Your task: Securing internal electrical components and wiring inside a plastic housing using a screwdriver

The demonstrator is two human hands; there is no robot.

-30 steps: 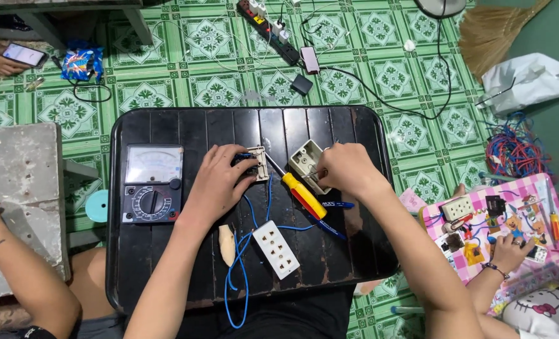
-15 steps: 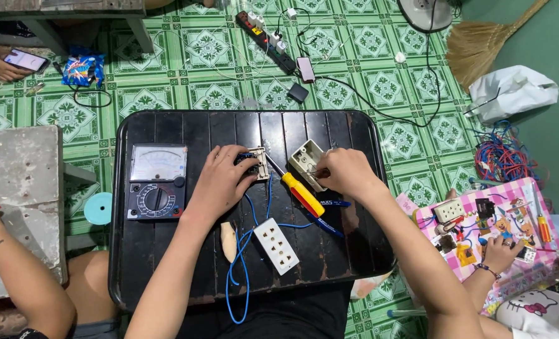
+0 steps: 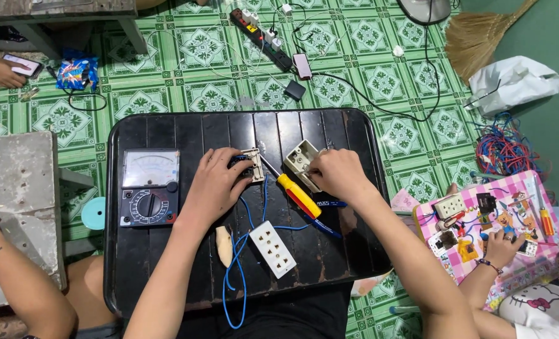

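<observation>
Black slatted table (image 3: pixel 166 289), green patterned floor tiles (image 3: pixel 210 56), broom (image 3: pixel 480 37) in corner

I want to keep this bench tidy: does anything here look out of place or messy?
The black table is fairly orderly, though blue wire trails off its near edge. A tangle of red and blue wires lies loose on the floor, and a power strip with cables sprawls beyond the table.

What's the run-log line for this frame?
left hand: on switch plate | right hand: at beige box | screwdriver: lying on black tray
</observation>
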